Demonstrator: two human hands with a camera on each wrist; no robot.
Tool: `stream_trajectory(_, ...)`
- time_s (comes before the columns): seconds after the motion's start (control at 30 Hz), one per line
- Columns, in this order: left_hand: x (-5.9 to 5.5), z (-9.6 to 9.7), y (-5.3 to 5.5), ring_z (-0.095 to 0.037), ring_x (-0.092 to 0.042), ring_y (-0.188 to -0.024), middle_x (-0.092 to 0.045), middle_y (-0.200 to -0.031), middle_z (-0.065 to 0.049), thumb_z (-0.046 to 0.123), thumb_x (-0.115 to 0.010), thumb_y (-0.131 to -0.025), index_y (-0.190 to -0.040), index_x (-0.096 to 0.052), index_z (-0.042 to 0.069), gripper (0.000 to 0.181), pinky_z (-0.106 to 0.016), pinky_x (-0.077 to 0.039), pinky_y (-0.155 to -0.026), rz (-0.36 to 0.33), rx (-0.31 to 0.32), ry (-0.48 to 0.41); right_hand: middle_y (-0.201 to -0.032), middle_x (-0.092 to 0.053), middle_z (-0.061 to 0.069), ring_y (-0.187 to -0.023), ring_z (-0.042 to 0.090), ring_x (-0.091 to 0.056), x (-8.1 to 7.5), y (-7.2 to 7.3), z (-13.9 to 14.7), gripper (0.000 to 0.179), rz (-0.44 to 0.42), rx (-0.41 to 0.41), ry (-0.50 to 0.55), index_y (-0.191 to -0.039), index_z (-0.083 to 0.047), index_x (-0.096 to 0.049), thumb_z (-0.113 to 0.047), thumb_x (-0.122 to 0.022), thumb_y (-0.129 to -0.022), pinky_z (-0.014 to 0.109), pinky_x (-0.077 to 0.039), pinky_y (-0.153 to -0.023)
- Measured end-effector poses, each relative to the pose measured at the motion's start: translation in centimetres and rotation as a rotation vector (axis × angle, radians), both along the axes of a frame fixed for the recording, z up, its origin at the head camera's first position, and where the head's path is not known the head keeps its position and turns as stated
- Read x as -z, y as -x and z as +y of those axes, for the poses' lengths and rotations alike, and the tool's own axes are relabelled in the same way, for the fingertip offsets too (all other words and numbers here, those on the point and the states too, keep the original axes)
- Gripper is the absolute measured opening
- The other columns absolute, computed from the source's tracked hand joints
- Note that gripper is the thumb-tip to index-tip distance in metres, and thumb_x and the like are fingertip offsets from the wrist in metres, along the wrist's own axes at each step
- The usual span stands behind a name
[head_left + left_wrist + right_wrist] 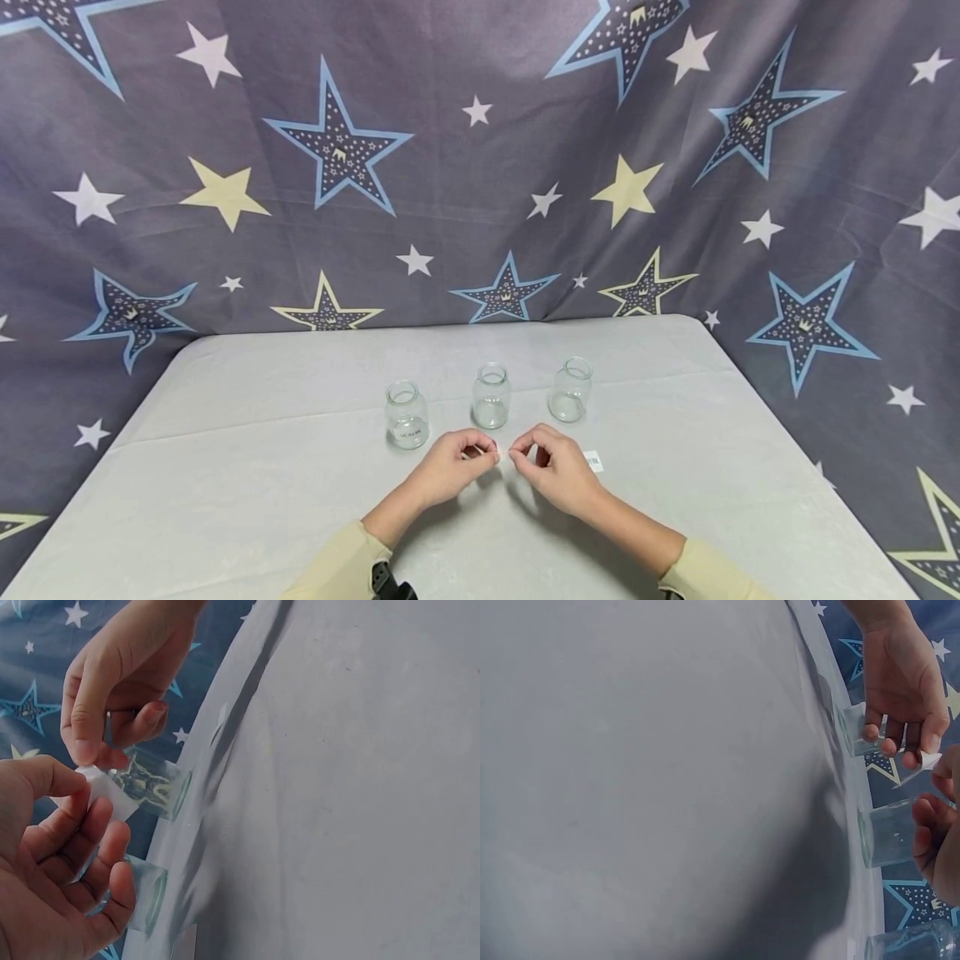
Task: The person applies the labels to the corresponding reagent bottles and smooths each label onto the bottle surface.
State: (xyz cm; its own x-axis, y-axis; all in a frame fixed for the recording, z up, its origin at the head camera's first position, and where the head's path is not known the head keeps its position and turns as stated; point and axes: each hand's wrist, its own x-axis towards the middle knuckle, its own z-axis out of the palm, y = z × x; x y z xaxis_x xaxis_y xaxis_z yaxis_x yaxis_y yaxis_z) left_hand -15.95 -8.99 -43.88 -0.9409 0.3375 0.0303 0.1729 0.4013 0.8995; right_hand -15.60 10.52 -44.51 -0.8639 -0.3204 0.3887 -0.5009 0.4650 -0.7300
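My left hand (455,462) and right hand (558,468) meet above the table, fingertips close together. Between them is a small white label (112,801), one edge of which my left thumb and index finger pinch. At its upper edge in the left wrist view, my right thumb and index finger also pinch it. Just beyond my hands stand three upright, lidless glass jars: the left jar (407,414) bears a line of dark lettering, while the middle jar (491,397) and right jar (571,390) look plain.
Another white label (593,461) with dark print lies on the table just right of my right hand. A pale cloth covers the table (247,467). Behind it hangs a dark curtain (442,200) patterned with stars.
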Motion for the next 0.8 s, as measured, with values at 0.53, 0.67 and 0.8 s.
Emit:
stream_trajectory(0.53, 0.2, 0.0, 0.1, -0.010, -0.054, -0.071, -0.064, -0.079, -0.001, 0.017, -0.063, -0.083, -0.085, -0.065, 0.007, 0.010, -0.020, -0.045, -0.064, -0.003, -0.071, 0.005, -0.070, -0.058, -0.004, -0.056, 0.002, -0.043, -1.4, 0.3, 1.3, 0.007, -0.207, 0.109, 0.036, -0.084, -0.008, -0.065, -0.016, -0.066, -0.084, 0.017, -0.037, -0.053)
stream_trajectory(0.67, 0.2, 0.0, 0.0, -0.009, -0.053, -0.069, -0.062, -0.078, 0.000, 0.016, -0.063, -0.083, -0.085, -0.064, 0.007, 0.009, -0.021, -0.044, -0.062, -0.016, -0.075, 0.000, -0.069, -0.056, -0.001, -0.055, 0.003, -0.041, -1.5, 0.4, 1.4, 0.007, -0.258, 0.158, 0.046, -0.084, -0.005, -0.063, -0.011, -0.066, -0.084, 0.016, -0.035, -0.053)
stream_trajectory(0.8, 0.2, 0.0, -0.1, -0.009, -0.052, -0.067, -0.061, -0.076, 0.000, 0.015, -0.063, -0.083, -0.085, -0.064, 0.006, 0.009, -0.021, -0.044, -0.060, -0.025, -0.072, -0.002, -0.069, -0.055, 0.001, -0.054, 0.004, -0.040, -1.5, 0.3, 1.5, 0.005, -0.278, 0.189, 0.068, -0.083, -0.003, -0.062, -0.007, -0.065, -0.084, 0.017, -0.035, -0.053)
